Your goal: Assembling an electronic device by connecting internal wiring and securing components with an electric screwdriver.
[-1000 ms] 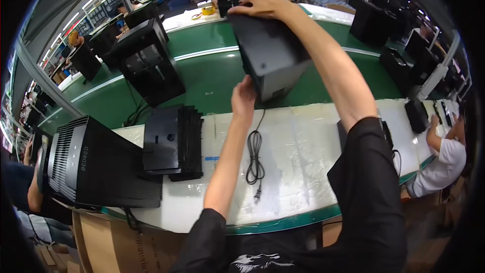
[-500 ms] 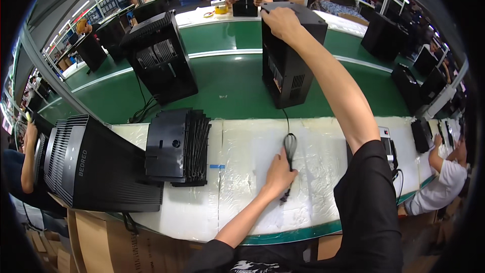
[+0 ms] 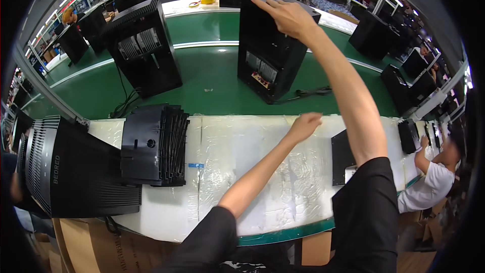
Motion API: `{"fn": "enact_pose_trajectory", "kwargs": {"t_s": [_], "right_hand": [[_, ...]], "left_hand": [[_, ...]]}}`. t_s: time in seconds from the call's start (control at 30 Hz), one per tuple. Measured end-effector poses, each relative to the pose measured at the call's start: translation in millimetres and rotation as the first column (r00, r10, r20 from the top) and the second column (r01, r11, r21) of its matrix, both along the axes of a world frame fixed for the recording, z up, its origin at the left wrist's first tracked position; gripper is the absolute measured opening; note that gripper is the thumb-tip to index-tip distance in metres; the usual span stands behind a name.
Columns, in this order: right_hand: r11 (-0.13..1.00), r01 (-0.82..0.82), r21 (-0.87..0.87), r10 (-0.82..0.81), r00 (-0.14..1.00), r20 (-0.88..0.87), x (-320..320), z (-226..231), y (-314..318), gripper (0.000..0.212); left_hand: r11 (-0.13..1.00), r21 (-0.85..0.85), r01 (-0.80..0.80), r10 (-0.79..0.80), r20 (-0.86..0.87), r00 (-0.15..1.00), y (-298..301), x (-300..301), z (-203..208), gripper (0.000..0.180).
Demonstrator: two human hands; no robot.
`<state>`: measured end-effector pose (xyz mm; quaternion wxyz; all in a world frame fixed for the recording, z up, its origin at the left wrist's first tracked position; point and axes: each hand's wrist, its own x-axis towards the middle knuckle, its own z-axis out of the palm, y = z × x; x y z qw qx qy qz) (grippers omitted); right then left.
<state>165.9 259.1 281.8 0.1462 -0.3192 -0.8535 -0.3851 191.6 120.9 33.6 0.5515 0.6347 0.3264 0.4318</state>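
Observation:
A tall black cabinet point(image 3: 275, 45) stands on the green conveyor belt in front of me. An opening low on its near side shows finned metal and a circuit board. My right hand point(image 3: 293, 17) lies across its top with fingers stretched out. Beside the cabinet's foot, a bundled dark cable point(image 3: 313, 91) rests on the belt. My left hand point(image 3: 305, 126) hovers near the far edge of the plastic-covered bench point(image 3: 252, 172), just short of the cable. It holds nothing, its fingers loosely bent and slightly blurred.
Stacked black panels point(image 3: 151, 144) and a large ribbed black cabinet point(image 3: 86, 167) occupy the bench's left. Another cabinet point(image 3: 144, 50) stands on the belt at left. A black box point(image 3: 343, 159) sits by my right arm. Co-workers are at the far side and both ends.
My left hand has let go of the bundled cable, which now lies on the belt. The cabinet has turned, bringing its opening into fuller view. My view has shifted right.

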Motion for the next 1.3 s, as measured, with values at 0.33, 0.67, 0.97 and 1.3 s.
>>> {"fn": "enact_pose_trajectory", "kwargs": {"t_s": [0.33,0.67,0.97,1.3], "right_hand": [[0.974,-0.196,0.11,0.2,0.98,-0.019,69,6,18,0.06],[0.943,0.194,0.269,-0.07,0.909,-0.411,10,-59,-59,0.067],[0.851,-0.173,-0.496,-0.417,0.353,-0.838,-9,-268,-203,0.031],[0.523,-0.847,-0.093,-0.301,-0.081,-0.95,-13,-81,-345,0.017]], "left_hand": [[0.929,-0.192,-0.316,0.314,-0.043,0.949,-143,-147,-20,0.023],[0.915,-0.002,-0.403,0.4,-0.126,0.908,-147,-147,-24,0.018],[0.866,-0.313,-0.39,0.457,0.183,0.87,-133,-153,-27,0.019],[0.857,-0.228,-0.461,0.483,0.044,0.875,-143,-143,-21,0.017]]}}
